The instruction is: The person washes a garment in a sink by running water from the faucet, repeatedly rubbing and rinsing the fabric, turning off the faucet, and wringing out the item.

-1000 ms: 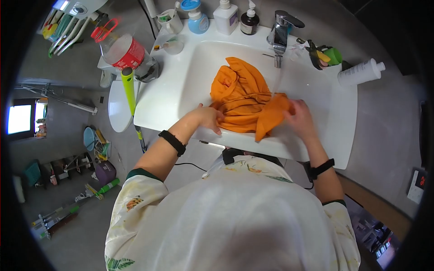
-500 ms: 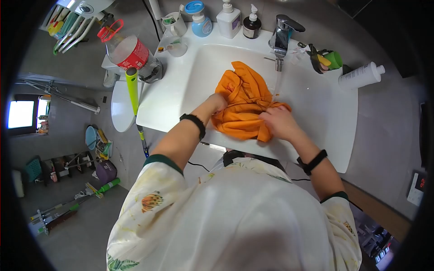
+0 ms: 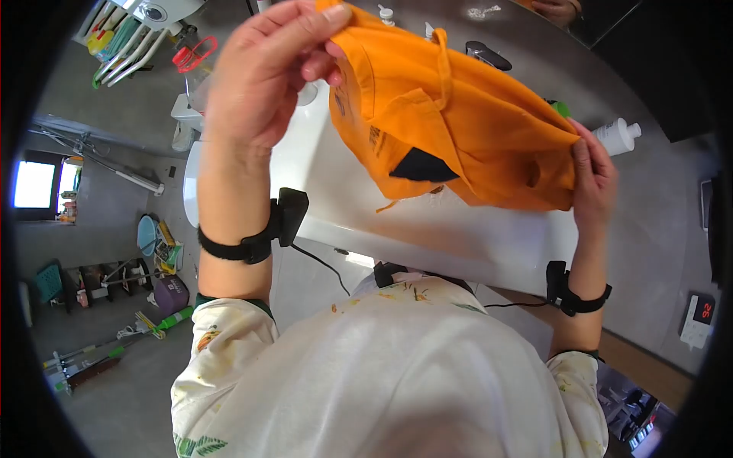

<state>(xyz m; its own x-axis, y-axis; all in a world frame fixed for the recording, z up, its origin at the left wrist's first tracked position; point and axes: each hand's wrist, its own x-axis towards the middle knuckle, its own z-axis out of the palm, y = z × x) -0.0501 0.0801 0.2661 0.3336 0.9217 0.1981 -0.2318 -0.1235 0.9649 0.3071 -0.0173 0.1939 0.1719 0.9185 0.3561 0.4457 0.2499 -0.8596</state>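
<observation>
An orange garment (image 3: pixel 489 114) with a thin cord and a dark patch is held up, stretched between my two hands above the white sink (image 3: pixel 366 229). My left hand (image 3: pixel 263 84), raised high on the left, pinches its upper left edge between thumb and fingers. At the far right end, my right hand (image 3: pixel 594 179) is closed on the cloth with the thumb in front. The cloth droops between the hands and hides most of the basin and tap (image 3: pixel 487 55). A loose cord end hangs at its lower left.
A white bottle (image 3: pixel 618 137) stands right of the sink, beside a partly hidden green item (image 3: pixel 560 108). A large bottle with a red cap (image 3: pixel 183 59) is mostly behind my left hand. Cables run from the black wrist straps (image 3: pixel 256 244). Cleaning tools (image 3: pixel 153 324) lie at left.
Both hands have lifted the orange garment from the basin and spread it out sideways. My left hand moved up and left, my right hand up and right.
</observation>
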